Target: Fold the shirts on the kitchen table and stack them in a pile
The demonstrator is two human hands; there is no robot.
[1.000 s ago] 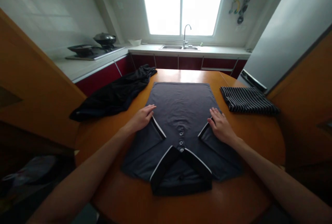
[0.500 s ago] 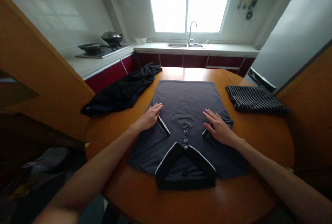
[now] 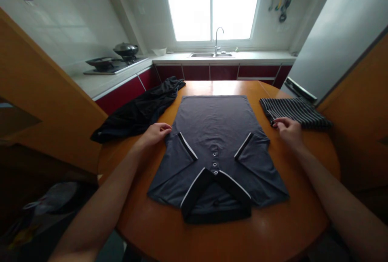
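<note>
A grey polo shirt (image 3: pixel 212 116) lies front up on the table, its black collar (image 3: pixel 216 215) towards me. Both short sleeves are folded inward, and their white-edged cuffs slant beside the button placket (image 3: pixel 215 161). My left hand (image 3: pixel 156 133) is closed, fingers curled, close beside the shirt's left edge; the cloth there looks undisturbed. On the other side my right hand (image 3: pixel 289 130) has its fingers drawn together, with no cloth seen in them. It is apart from the shirt and overlaps the front edge of a folded black-and-white striped cloth (image 3: pixel 294 108); contact cannot be told.
A dark crumpled garment (image 3: pixel 136 108) lies along the left side of the round wooden table (image 3: pixel 224 241). Behind stand a counter with a sink (image 3: pixel 201 55), a stove with a lidded pan (image 3: pixel 125 49), and a window. A fridge (image 3: pixel 330 35) rises at the right.
Both hands have left the shirt's sleeves and moved outward, the left to the shirt's side, the right towards the striped cloth. Their fingers went from spread to curled. The view has shifted slightly.
</note>
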